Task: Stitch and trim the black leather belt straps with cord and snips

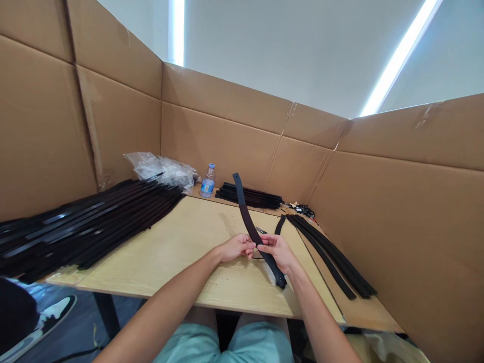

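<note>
A long, slightly curved black strip [247, 219] with a hole near each end is held tilted above the table. My left hand [238, 247] closes its fingertips at the strip's left edge, near the middle. From the other side, my right hand [278, 250] pinches the same strip, thumb on top. Below my hands a dark thin loop and a whitish object [269, 272] show in part; I cannot make out what they are. Just beyond my right hand lies a shorter-looking black piece [280, 224], partly hidden.
Many black strips are heaped on the left [113, 217]. A clear plastic bag [162, 169], a water bottle [207, 181] and a strip stack [249, 195] stand at the back. More strips [328, 254] lie right, near tangled cables [302, 209]. Cardboard walls [227, 131] enclose the table [159, 257].
</note>
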Demonstrator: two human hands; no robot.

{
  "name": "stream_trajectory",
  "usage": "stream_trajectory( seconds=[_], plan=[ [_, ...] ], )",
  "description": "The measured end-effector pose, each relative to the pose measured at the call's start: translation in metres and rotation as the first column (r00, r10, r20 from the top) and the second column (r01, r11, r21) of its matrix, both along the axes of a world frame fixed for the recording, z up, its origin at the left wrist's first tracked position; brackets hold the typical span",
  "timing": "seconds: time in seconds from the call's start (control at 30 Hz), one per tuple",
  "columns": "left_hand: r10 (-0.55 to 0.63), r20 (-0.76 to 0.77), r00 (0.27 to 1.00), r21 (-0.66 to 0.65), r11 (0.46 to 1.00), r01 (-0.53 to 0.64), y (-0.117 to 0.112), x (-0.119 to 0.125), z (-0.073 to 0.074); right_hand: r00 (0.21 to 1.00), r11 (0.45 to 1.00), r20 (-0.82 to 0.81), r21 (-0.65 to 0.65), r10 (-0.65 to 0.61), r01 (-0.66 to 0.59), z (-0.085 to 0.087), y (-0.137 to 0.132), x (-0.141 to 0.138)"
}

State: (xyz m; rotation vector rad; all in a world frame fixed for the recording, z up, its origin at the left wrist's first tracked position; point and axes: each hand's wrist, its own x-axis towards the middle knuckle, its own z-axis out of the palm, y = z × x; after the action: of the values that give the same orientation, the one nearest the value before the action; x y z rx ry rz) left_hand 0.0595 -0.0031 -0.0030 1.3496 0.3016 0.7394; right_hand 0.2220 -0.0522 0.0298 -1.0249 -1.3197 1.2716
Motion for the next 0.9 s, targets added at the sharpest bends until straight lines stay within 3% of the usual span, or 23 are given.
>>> stream_trajectory(
  seconds=[0.27, 0.43, 0.6, 0.73, 0.9],
  plan=[
    [0.089, 0.014, 0.996, 0.001, 0.996, -0.089, -0.002, 0.002, -0.003, 0.992, 0.996, 0.108, 0.079, -0.06, 0.052, 0.009, -0.008, 0.0],
    [0.166, 0.025, 0.986, -0.008, 0.986, -0.166, -0.003, 0.003, -0.002, 0.937, 0.955, 0.246, 0.223, -0.248, 0.194, 0.005, -0.005, -0.008],
    [0.249, 0.045, 0.968, -0.04, 0.968, -0.247, -0.006, 0.004, -0.001, 0.804, 0.863, 0.37, 0.389, -0.466, 0.321, -0.003, -0.006, -0.023],
    [0.329, 0.059, 0.942, -0.111, 0.94, -0.321, -0.009, 0.004, -0.003, 0.737, 0.83, 0.442, 0.478, -0.511, 0.288, -0.011, -0.009, -0.038],
    [0.333, 0.04, 0.942, -0.18, 0.93, -0.321, -0.013, -0.002, 0.002, 0.704, 0.835, 0.516, 0.511, -0.489, 0.205, -0.017, -0.008, -0.048]
  ],
)
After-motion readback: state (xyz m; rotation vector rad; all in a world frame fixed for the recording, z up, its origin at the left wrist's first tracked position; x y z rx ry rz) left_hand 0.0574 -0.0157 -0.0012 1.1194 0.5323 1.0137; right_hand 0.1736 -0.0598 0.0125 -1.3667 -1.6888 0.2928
